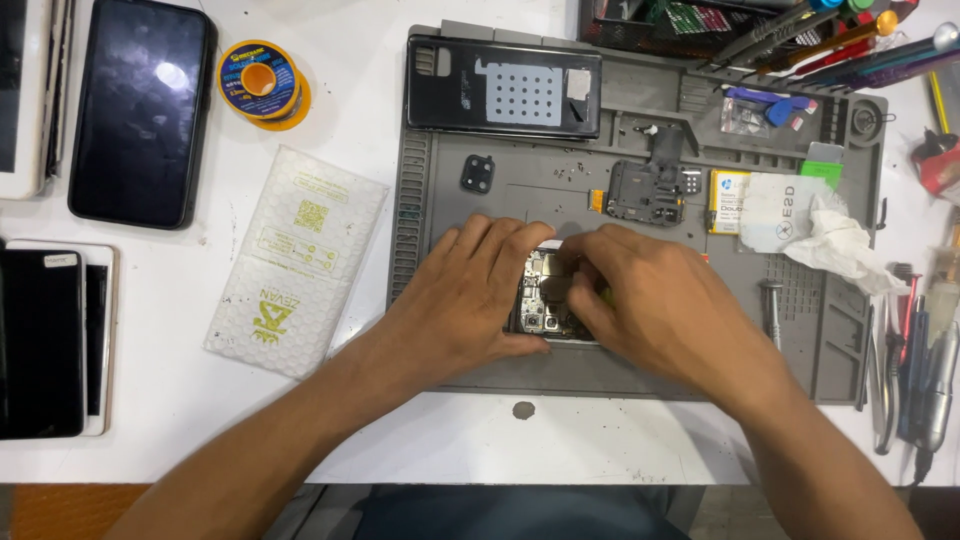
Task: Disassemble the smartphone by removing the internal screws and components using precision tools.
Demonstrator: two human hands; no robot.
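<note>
Head view: an opened phone (545, 295), circuit board exposed, is lying on the grey repair mat (640, 375), covered by both hands. The left hand (470, 295) is pressed over its left edge, fingers curled around the frame to steady it. The right hand (645, 300) is bent over the board, fingertips pinched at something small. A firm brace and light fingertip force are likely needed. What is pinched is hidden; most of the phone is concealed
</note>
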